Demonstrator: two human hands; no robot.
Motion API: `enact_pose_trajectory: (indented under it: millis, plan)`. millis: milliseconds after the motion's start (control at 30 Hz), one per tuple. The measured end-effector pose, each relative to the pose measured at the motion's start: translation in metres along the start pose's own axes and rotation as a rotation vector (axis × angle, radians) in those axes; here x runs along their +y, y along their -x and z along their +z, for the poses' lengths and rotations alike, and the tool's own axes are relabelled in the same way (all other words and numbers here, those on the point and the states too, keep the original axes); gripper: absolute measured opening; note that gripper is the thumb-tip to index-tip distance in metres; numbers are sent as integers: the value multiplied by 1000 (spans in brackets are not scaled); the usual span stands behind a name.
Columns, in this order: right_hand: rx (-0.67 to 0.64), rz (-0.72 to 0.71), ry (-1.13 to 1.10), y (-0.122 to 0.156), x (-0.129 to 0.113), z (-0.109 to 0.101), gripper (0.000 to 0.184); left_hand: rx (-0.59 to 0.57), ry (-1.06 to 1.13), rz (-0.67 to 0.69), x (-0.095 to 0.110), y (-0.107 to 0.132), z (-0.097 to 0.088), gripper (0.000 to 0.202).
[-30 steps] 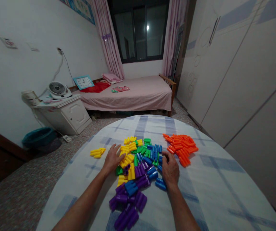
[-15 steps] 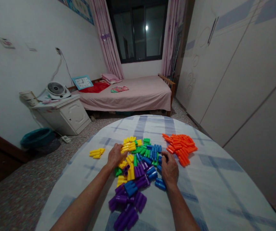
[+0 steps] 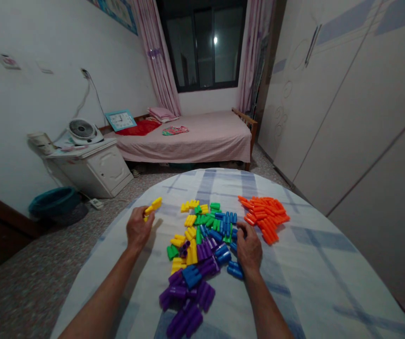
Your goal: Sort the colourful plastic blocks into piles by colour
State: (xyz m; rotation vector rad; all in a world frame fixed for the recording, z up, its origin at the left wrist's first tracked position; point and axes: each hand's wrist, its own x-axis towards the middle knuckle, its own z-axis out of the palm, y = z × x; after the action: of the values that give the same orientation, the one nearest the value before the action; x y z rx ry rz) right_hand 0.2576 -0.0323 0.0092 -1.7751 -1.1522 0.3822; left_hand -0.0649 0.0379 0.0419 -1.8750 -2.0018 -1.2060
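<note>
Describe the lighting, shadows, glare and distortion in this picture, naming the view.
Head view: dim overall, a bright spot on the dark window; head view: shadow on the tablecloth beside the left hand; head view: highlights on glossy blue pieces; head view: wide-angle stretch, the wardrobe slanting.

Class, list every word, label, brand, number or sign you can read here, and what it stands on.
No text can be read for certain.
Clock: dial markings too small to read.
Wall plate: markings too blurred to read.
Plastic pieces: no lettering visible.
</note>
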Motion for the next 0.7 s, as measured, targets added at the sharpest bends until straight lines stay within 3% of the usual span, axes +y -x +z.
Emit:
enact_pose_trajectory:
  millis: [67,133,267,400,500,633,700]
  plan:
    - [-6,6,-4,0,0,0,36,47,-49,-41,-23,-2,-3,26]
    - [-10,8,-5,0,0,0,36,18,-54,-89,-41,0,-1,28]
    - [-10,10,-1,0,1,0,35,-79,51,-128,-54,10,9,38]
    - [-6,-4,-8,0,2,1,36,-94,146,-134,-42,13,17,42]
    - [-2,-4,-5,-1,2,1,36,-126,118,-40,-28,11,20,39]
    - [-1,3,-2,-1,1,0,37,-61,3,102,-4,15,12,37]
    - [0,-5,-2,0,1,0,37,-165,49,186,11,21,4,33]
